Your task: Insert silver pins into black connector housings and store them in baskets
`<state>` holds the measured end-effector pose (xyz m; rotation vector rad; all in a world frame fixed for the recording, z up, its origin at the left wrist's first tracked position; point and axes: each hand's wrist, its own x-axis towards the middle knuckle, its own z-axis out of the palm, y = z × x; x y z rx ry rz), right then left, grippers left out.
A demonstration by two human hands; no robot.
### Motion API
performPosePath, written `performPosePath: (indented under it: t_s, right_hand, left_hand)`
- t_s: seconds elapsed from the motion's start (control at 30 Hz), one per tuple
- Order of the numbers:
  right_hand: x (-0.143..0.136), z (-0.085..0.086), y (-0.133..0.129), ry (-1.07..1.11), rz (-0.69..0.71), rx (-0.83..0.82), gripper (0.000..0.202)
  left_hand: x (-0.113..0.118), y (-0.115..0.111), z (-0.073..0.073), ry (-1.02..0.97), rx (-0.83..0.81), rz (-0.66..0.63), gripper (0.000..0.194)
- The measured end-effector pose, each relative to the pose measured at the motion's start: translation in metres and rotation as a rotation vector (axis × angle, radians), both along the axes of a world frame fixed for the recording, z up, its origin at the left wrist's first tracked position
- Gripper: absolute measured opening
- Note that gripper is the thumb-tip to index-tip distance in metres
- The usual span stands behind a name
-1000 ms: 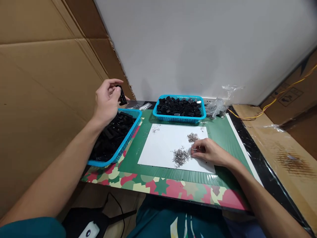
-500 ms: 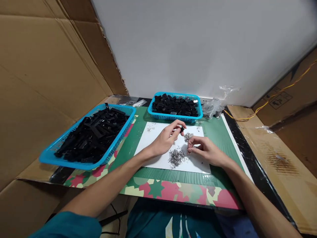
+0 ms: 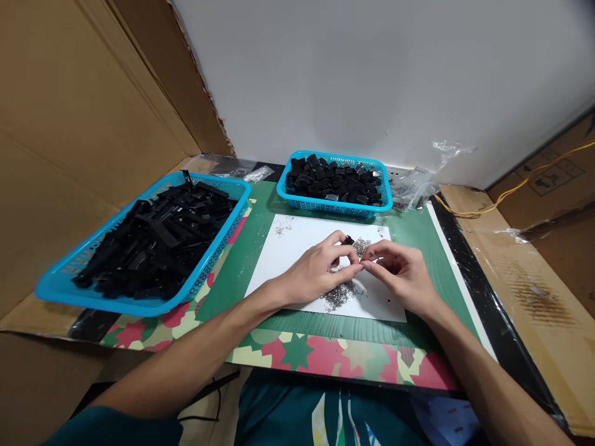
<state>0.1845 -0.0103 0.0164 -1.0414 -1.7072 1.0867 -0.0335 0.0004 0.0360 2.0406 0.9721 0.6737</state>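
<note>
My left hand (image 3: pixel 320 269) is closed over the white sheet (image 3: pixel 264 272), with a small black plastic part (image 3: pixel 349 240) at its curled fingers. Its thumb tip meets the fingertips of my right hand (image 3: pixel 400 272), which is closed in a pinch. What lies between those fingertips is too small to make out. Below the hands sits a pile of tiny silvery metal pieces (image 3: pixel 337 298), partly covered by my left hand. A second small heap of metal pieces (image 3: pixel 361 246) shows just beyond the fingertips.
A large blue basket (image 3: pixel 44 291) of long black plastic parts stands at the left. Behind the sheet is a smaller blue basket (image 3: pixel 388 201) of short black parts, beside a clear plastic bag (image 3: pixel 413 186). Cardboard (image 3: pixel 79 93) walls off the left; a yellow cable (image 3: pixel 506 195) runs at right.
My hands have come together until their fingertips meet; my left thumb has moved down from the black part. The view has shifted slightly, and the baskets appear higher.
</note>
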Motion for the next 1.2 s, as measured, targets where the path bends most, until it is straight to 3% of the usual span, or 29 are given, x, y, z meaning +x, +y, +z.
performPosePath:
  t_s: [0.17,0.53,0.93,1.2]
  right_hand:
    - [-0.0005,-0.0004,0.0005,0.052,0.013,-0.042,0.020]
    - [0.0026,0.0013,0.0018,-0.067,0.032,-0.042,0.026]
    - [-0.0005,-0.0013,0.0037,-0.095,0.038,0.103,0.015]
    - [-0.0006,0.0009,-0.0007,-0.181,-0.064,0.325,0.009]
  left_hand:
    - [-0.0027,0.0024,-0.0013,0.000,0.017,-0.024,0.019]
    - [-0.0064,0.0076,-0.0004,-0.082,-0.067,-0.005,0.023]
    - [-0.0062,0.0090,-0.0025,-0.076,-0.085,0.003,0.024]
    - [-0.0064,0.0095,-0.0032,-0.007,-0.024,-0.012,0.020]
